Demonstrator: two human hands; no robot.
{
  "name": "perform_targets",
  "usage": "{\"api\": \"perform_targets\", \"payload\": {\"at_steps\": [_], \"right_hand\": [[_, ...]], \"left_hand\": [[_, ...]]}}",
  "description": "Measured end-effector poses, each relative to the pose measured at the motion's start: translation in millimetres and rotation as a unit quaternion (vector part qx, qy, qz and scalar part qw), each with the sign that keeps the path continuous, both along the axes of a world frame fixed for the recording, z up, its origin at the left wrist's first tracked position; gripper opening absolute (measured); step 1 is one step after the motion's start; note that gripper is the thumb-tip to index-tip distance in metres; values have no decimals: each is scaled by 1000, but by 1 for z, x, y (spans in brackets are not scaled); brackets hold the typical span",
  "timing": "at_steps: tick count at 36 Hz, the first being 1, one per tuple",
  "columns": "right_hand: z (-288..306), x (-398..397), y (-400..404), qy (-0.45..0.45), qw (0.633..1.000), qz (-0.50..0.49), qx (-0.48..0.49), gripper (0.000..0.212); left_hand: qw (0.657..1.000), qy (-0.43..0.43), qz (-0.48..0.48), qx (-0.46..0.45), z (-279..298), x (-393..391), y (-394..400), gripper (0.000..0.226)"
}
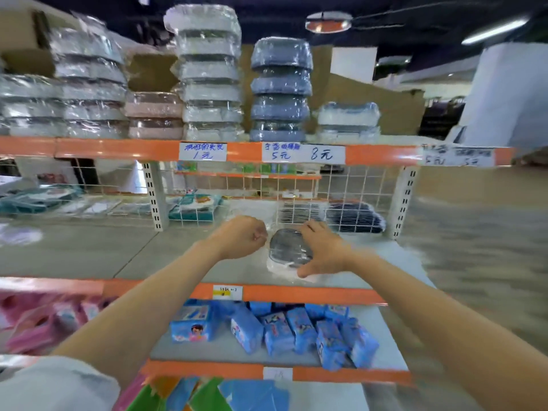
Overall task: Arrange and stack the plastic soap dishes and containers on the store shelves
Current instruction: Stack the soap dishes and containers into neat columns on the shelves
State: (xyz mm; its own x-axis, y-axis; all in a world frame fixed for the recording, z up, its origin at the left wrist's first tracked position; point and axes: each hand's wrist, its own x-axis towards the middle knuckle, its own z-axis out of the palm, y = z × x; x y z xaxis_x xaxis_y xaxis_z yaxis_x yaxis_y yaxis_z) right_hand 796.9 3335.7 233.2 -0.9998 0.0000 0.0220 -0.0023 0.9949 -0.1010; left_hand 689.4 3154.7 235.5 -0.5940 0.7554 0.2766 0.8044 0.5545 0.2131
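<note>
Hands [323,250] grip wrapped soap dish [289,249] on middle shelf [184,262].

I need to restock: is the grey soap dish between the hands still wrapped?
Wrapped: clear glossy plastic film covers the grey soap dish and spreads past its edges under the right hand.

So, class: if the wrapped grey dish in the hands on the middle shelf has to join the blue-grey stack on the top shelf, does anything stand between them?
Nothing visible blocks the way. The dish lies at the front of the middle shelf, held by the right hand, the left hand beside it. The blue-grey stack stands above, open at the front; the dish must only clear the orange shelf edge.
</note>
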Motion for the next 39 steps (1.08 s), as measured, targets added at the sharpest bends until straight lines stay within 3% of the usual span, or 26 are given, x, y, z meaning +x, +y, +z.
{"api": "perform_targets", "payload": {"at_steps": [8, 15, 20, 28, 39], "right_hand": [[59, 75, 56, 84, 994, -19, -69, 96], [120, 86, 85, 182, 975, -16, -124, 88], [157, 59, 104, 219, 969, -21, -115, 89], [196, -4, 153, 267, 955, -49, -121, 88], [222, -92, 196, 278, 923, -3, -268, 82]], "left_hand": [[991, 46, -95, 81, 63, 46, 57, 10], [973, 82, -68, 203, 128, 50, 88, 11], [956, 74, -22, 284, 162, 34, 111, 17], [944, 12, 20, 330, 192, -16, 151, 16], [925, 3, 36, 379, 192, -57, 201, 14]]}}
